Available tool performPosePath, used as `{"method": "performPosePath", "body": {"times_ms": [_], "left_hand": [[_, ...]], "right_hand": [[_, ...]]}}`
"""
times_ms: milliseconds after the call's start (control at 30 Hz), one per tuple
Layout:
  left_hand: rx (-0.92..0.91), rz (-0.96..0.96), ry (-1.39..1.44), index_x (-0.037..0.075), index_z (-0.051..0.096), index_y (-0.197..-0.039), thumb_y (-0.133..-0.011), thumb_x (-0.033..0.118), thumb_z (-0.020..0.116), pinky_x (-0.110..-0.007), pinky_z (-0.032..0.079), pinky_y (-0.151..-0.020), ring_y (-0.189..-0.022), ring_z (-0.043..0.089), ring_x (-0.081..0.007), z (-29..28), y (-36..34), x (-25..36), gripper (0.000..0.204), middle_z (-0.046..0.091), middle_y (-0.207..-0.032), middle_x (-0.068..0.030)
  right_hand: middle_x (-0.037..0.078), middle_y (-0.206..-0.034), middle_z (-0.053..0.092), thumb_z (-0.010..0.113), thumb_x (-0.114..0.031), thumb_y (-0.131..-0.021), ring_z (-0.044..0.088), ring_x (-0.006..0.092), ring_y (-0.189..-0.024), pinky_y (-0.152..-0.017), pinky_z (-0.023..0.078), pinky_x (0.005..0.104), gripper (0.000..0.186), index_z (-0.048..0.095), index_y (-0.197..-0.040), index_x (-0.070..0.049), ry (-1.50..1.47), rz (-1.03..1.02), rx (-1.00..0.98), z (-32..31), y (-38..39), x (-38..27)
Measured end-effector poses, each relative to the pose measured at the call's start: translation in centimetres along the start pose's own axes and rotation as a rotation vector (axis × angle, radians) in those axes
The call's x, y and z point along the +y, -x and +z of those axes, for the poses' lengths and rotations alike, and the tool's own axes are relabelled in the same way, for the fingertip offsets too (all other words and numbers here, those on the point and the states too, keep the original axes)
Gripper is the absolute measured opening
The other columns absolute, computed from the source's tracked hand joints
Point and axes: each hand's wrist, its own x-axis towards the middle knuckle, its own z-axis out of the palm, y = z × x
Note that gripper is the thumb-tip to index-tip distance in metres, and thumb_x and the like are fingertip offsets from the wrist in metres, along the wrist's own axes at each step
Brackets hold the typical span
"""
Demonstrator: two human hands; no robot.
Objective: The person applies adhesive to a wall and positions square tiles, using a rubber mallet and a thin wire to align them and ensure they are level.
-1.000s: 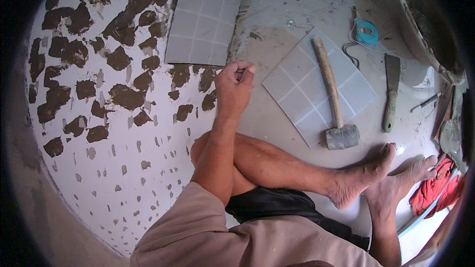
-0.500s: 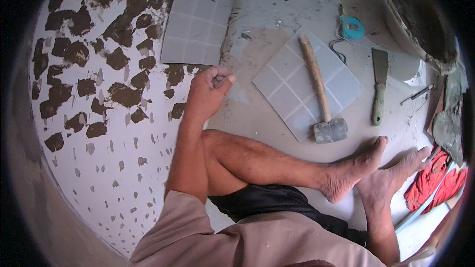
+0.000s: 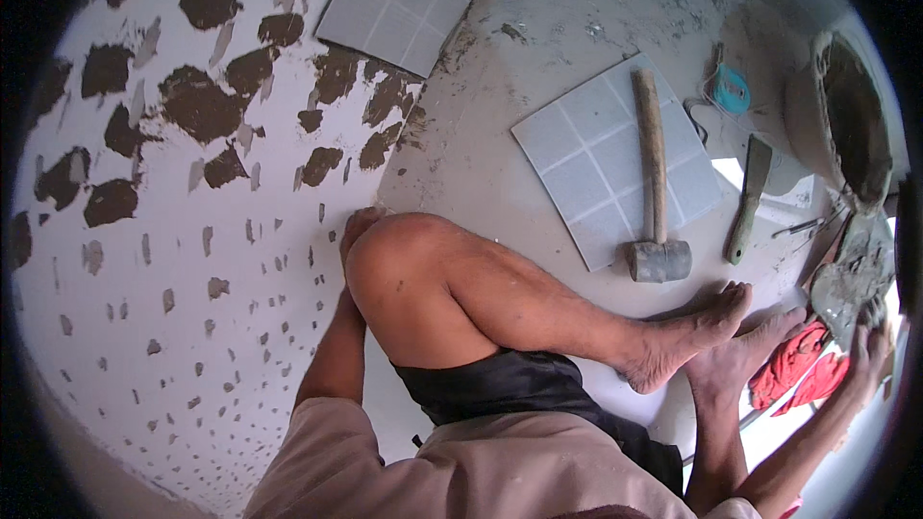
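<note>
My left hand [image 3: 360, 228] is beside the raised knee, close to the wall, its fingers mostly hidden. At the far right, my right hand [image 3: 871, 348] reaches to the near end of a mortar-caked trowel [image 3: 852, 274], fingers stretched against it; no firm grip shows. A rubber mallet [image 3: 657, 261] with a wooden handle lies across a grey grid-patterned tile [image 3: 567, 168] on the floor. Right of the tile rests a green-handled scraper [image 3: 744, 216].
A mortar-crusted bucket [image 3: 817, 101] stands at the far right. Near it are a turquoise tape measure [image 3: 733, 91] and red cloth [image 3: 790, 365]. Fixed tiles [image 3: 394, 0] cover part of the wall; dark adhesive dabs [image 3: 197, 101] mark its white surface. My bare feet [image 3: 687, 332] are near the mallet.
My left hand has dropped from in front of the wall to beside the knee. My right arm has come into view at the trowel. The view has shifted, and the knee has risen.
</note>
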Motion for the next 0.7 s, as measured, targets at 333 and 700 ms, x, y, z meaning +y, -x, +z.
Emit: {"method": "performPosePath", "body": {"times_ms": [333, 700], "left_hand": [[0.139, -0.114, -0.578, 0.007, 0.054, -0.136, -0.092, 0.025, 0.064, -0.048, 0.038, -0.109, -0.133, 0.048, -0.0316, 5.2, 2.6, 2.7, 0.048, 0.053, -0.139, -0.0147], [-0.018, -0.206, -0.649, 0.013, 0.038, -0.150, -0.097, 0.038, 0.054, -0.055, 0.023, -0.116, -0.145, 0.032, -0.0368, 7.3, 4.2, -0.5, 0.061, 0.040, -0.153, -0.0127]], "right_hand": [[0.014, -0.100, 0.060, 0.042, -0.015, -0.106, 0.061, 0.0253, -0.099, -0.087, 0.053, 0.0371, 0.022, 0.055, -0.111, 0.002, -1.737, 0.723, -0.652, 8.3, -18.1, -22.3], [0.015, -0.106, 0.065, 0.046, -0.005, -0.100, 0.067, 0.0295, -0.089, -0.081, 0.060, 0.0421, 0.016, 0.060, -0.102, 0.002, -1.077, 0.373, -0.640, 20.7, -29.4, -48.2]]}}
